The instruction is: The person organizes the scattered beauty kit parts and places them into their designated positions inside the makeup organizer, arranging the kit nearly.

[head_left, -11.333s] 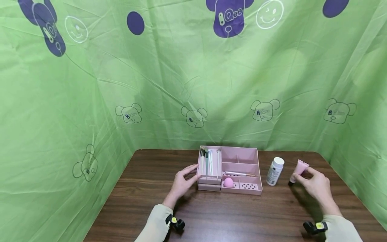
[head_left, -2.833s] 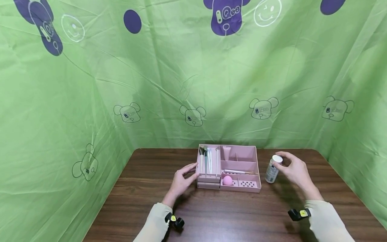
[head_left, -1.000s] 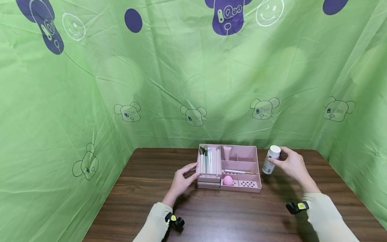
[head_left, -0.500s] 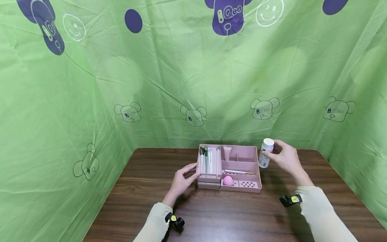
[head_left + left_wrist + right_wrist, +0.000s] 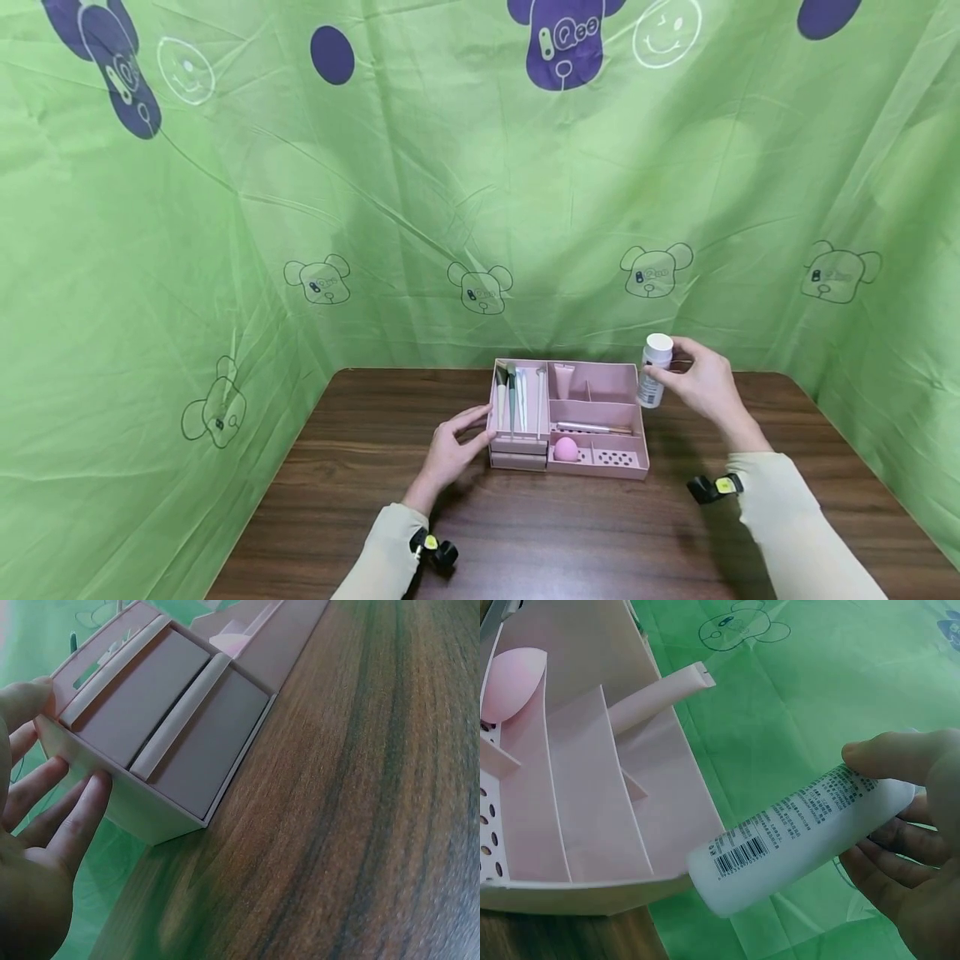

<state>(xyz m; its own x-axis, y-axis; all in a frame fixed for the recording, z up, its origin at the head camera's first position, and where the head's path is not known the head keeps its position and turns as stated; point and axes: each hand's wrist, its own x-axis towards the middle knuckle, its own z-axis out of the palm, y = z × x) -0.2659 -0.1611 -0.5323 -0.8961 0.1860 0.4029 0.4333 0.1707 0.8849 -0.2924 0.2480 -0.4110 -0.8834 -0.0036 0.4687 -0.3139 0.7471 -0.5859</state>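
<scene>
My right hand grips a white bottle with a white cap, thumb on one side and fingers on the other. The bottle is raised at the right rear corner of a pink desk organizer; in the right wrist view its printed base end overlaps the organizer's rim. My left hand rests its extended fingers against the organizer's left side, beside two small drawers. A pink tube stands in a back compartment. A pink makeup sponge sits in a front compartment.
Several makeup brushes lie in the organizer's left top tray. A slim brush lies in the middle compartment. The wooden table ends at a green curtain behind.
Earlier the right hand held the pink tube, which now stands in the organizer. That hand then took the bottle, lifted it and carried it left to the organizer. The left hand stayed put.
</scene>
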